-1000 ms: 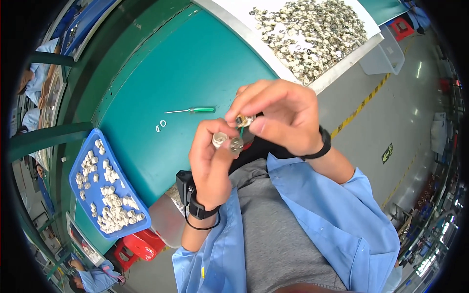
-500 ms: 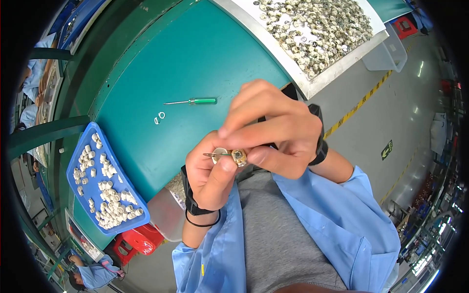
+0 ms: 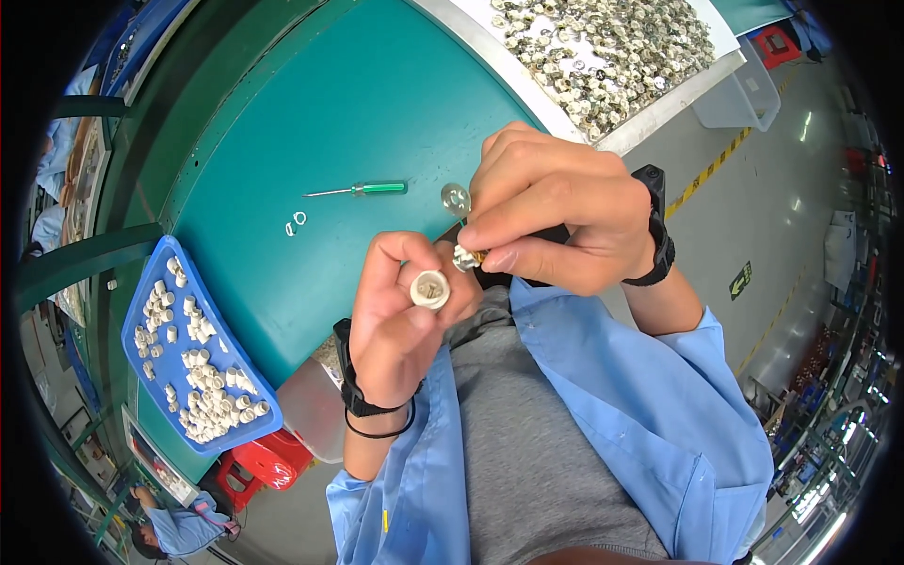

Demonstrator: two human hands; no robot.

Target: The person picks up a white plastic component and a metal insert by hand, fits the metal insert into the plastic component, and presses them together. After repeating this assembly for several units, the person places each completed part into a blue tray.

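My left hand [image 3: 381, 330] pinches a small white cylindrical cup [image 3: 430, 290] between thumb and fingers, its open mouth facing up with pale shapes inside. To its upper right, my right hand [image 3: 570, 207] holds a small assembly with a clear round disc [image 3: 456, 199] at its upper end. A white and metallic end piece [image 3: 464, 258] shows below my fingertips; the middle is mostly covered. Cup and assembly are apart. Beyond my hands, a green-handled screwdriver [image 3: 381, 187] lies on the green tabletop [image 3: 320, 122], near a white ring [image 3: 299, 217] and another small white ring [image 3: 290, 229].
At the left stands a blue tray [image 3: 237, 347] with many white cylindrical parts. A metal-edged tray [image 3: 673, 105] full of small pale and dark parts sits at the far right. Red stools [image 3: 273, 460] and a translucent bin [image 3: 315, 410] are below the table edge.
My right hand has moved up and right, drawing the assembly away from my left hand. The assembly has turned, with its clear disc now upward. The white cup's mouth now faces up.
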